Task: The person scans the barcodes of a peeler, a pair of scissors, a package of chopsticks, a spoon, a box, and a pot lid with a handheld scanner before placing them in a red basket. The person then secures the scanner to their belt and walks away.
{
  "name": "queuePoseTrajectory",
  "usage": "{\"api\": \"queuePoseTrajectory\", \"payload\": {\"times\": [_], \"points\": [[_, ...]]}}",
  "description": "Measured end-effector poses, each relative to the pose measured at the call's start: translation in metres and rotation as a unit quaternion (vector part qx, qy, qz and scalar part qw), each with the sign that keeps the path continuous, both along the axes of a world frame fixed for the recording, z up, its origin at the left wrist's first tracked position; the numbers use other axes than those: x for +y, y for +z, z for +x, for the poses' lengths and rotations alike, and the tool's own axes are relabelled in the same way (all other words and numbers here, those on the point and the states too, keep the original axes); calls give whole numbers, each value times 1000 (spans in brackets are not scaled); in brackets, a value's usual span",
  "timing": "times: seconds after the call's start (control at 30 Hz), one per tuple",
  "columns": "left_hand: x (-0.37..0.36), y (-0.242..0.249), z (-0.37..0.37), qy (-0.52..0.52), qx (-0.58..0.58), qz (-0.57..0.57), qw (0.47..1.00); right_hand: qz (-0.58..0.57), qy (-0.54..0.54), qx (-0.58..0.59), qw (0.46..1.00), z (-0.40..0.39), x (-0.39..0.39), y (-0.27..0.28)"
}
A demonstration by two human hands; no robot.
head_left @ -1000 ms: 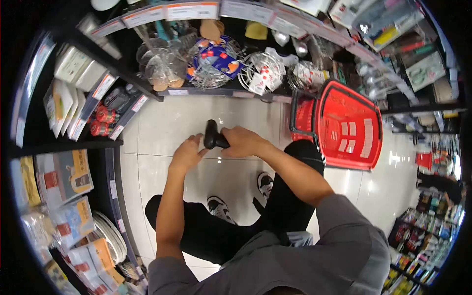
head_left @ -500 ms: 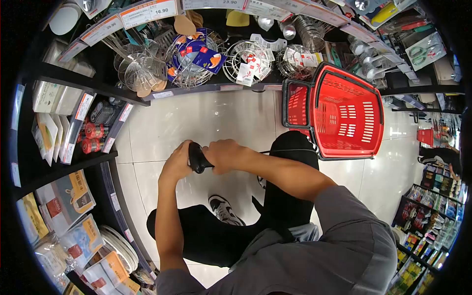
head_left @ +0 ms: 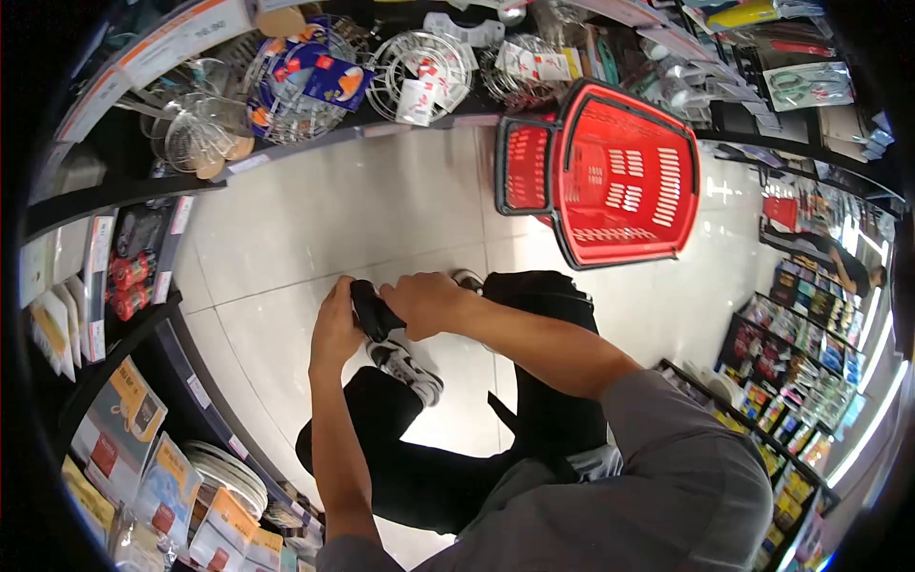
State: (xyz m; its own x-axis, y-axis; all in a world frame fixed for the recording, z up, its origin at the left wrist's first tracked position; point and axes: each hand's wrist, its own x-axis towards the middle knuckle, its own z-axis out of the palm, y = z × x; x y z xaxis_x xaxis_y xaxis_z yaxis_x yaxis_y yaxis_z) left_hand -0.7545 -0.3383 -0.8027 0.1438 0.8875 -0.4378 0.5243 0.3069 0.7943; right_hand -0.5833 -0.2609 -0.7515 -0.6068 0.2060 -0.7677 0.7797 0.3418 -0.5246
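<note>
Both of my hands meet low in front of me, over the tiled floor. A black, smooth, rounded object (head_left: 373, 312) sits between them; its kind I cannot make out. My left hand (head_left: 335, 324) is wrapped round its left side, fingers curled. On the other side, my right hand (head_left: 425, 303) grips it with a closed fist. Right of my hands, apart from them, stands a red shopping basket (head_left: 624, 195) with black rim and handles, no goods visible inside.
Ahead, a shelf holds wire racks (head_left: 419, 78), whisks (head_left: 197, 133) and packaged scissors (head_left: 808, 86). On the left are shelves with packets (head_left: 162, 486) and stacked plates (head_left: 227, 477). Another person (head_left: 846, 269) is at the far right, near more shelving (head_left: 762, 372). My sneaker (head_left: 408, 372) is below my hands.
My view has turned and shifted, so the shelves and basket sit further left and higher. The black object has tilted between my hands, which keep hold of it. My legs have shifted.
</note>
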Motion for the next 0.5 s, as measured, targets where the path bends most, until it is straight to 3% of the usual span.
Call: {"api": "queuePoseTrajectory", "payload": {"times": [0.13,0.23,0.33,0.37,0.4,0.47,0.5], "points": [[-31,0,28,-10,-31,6,999,-33,-31,-48,998,22,-32,9],[-60,0,45,7,-93,-118,989,-58,-45,-61,995,37,-58,11],[-95,-2,70,28,-123,-99,987,-56,-62,-81,993,59,-95,10],[-110,1,81,61,-153,-160,973,-41,-75,-88,993,66,-109,12],[-147,-21,89,53,-81,-162,982,-38,-81,-89,992,75,-120,18],[-147,33,104,105,-125,-213,963,-36,-83,-108,990,93,-142,43],[-149,56,109,104,-134,-180,969,-34,-91,-108,989,100,-149,61]]}}
